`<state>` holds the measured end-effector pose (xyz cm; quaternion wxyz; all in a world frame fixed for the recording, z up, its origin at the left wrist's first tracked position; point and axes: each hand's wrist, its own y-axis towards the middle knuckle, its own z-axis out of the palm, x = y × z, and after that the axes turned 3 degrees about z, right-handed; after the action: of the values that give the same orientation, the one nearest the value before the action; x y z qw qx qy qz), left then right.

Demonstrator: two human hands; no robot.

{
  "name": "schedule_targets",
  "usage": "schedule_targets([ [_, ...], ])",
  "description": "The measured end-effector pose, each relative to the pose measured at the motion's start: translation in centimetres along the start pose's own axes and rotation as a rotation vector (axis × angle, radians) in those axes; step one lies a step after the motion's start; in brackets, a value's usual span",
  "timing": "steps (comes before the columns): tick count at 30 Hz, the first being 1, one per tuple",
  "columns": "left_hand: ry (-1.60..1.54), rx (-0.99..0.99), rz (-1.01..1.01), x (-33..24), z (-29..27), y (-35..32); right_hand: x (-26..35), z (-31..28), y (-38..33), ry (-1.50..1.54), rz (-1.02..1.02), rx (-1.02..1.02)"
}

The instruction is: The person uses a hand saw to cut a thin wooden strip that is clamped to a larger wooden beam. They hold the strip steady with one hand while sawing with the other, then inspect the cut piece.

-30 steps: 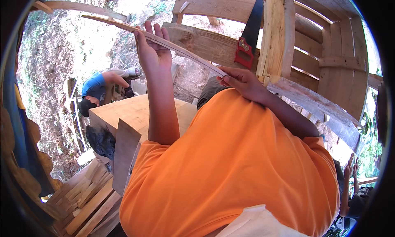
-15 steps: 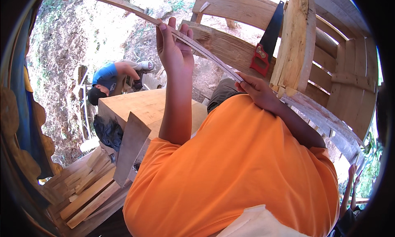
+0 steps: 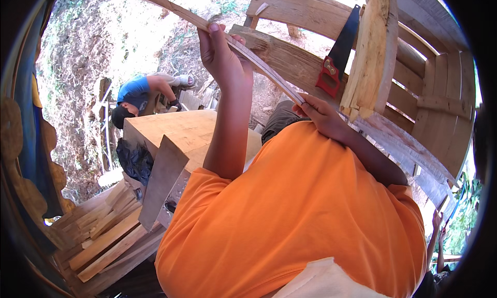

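A long, thin wooden strip runs slantwise from the upper left down to my waist. My left hand is raised and closed around its middle, the thumb lying along the top edge. At the near end, my right hand pinches the strip between thumb and fingers, close to my orange shirt. The strip's far end passes out toward the upper left rim. Beyond my right hand, a handsaw with a red handle leans on wooden boards, touched by neither hand.
A wooden box-like block stands left of me, beside a black plastic bag. Stacked planks lie at lower left. A co-worker in blue bends over beyond. A thick upright board and slatted woodwork rise at right. Another person's arms show at lower right.
My left hand's fingers, more spread half a second ago, have curled around the strip, and the hand has shifted slightly right. My right hand keeps its pinch at the near end.
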<state>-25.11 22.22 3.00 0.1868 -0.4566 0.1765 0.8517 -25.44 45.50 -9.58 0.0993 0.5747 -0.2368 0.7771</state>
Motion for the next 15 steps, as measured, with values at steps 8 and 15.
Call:
schedule_targets([
  [8,0.036,-0.054,-0.125,0.7,0.9,-0.7,1.8,0.5,-1.6,-0.272,-0.002,-0.151],
  [15,-0.012,0.252,-0.346,2.6,-1.4,-1.0,0.7,0.6,-1.6,-0.218,-0.082,-0.233],
])
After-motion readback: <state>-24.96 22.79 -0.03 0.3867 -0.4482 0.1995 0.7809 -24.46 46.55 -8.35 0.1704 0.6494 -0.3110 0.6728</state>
